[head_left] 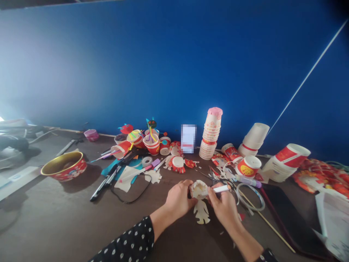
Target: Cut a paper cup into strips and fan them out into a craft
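Lower centre of head view: both hands working over the tabletop point(35, 218), well forward of the body.
Left hand point(178, 199): grip closed on the rounded top of a cream paper figure point(198, 190), fingers curled around its edge.
Right hand point(223, 206): grip closed on a white marker point(220, 189), barrel between thumb and fingers, one end against the paper figure.
Paper figure: held between the hands, its cut-out body point(201, 212) hanging just above the tabletop.
Left sleeve: dark with white dots point(128, 240).
Right of hands: scissors point(218, 175) in paper scraps, wire ring point(249, 196), wooden skewer point(268, 227), black phone point(289, 218).
Centre: black-handled tongs point(109, 178), tape roll point(146, 161), red paper cups point(151, 144).
Upper right of tabletop: tall stack of paper cups point(210, 134), larger red-and-white tubs point(286, 162).
Left: gold-rimmed red bowl point(64, 165).
Behind: blue wall point(174, 65).
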The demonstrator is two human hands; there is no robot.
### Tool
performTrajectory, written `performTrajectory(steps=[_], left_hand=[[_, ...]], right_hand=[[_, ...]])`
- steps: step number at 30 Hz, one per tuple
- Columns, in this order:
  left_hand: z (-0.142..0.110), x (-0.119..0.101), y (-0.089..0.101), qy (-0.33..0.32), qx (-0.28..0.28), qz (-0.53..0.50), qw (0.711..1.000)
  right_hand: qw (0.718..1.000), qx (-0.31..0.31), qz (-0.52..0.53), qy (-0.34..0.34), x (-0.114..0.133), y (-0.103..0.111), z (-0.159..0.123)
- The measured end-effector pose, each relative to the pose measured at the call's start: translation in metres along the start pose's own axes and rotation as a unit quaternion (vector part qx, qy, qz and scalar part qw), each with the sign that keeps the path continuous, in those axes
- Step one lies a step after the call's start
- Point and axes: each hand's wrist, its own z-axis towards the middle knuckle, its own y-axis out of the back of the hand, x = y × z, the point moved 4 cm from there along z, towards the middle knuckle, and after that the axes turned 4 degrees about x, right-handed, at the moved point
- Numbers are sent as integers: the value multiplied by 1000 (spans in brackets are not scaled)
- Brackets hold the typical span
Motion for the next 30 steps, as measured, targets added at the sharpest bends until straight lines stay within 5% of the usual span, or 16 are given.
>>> performTrajectory(steps=[11, 30], left_hand=[[0, 1, 0, -9, -2, 4, 1000], [2, 3, -2, -16, -25, -8, 1000]], right_hand=[[998, 31, -48, 16, 5, -2, 0], [999, -10, -52, -11, -2, 1, 1]])
